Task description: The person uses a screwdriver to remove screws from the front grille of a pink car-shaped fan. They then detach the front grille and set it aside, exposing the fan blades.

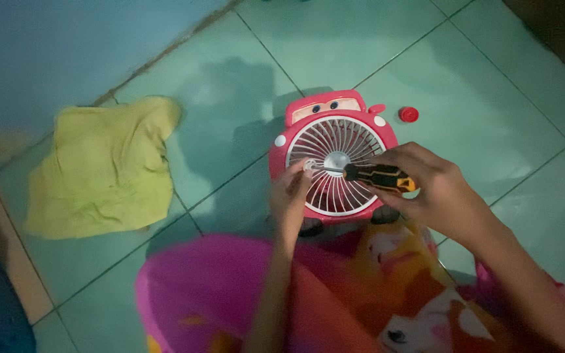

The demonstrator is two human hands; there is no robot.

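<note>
1. The toy fan point(335, 163), pink and shaped like a little car, lies on the green tiled floor point(492, 98) just in front of our lap.
2. Our right hand point(426, 186) is closed around a screwdriver point(377, 176) with a black and orange handle, its tip at the white grille's left side.
3. Our left hand point(289, 196) pinches the grille right at that tip.
4. We judge a screw is being worked; the tip must stay seated and straight.
5. A red cap point(409, 114) lies beside the fan, and a yellow cloth point(102, 167) lies well apart.
6. We see no containers.
</note>
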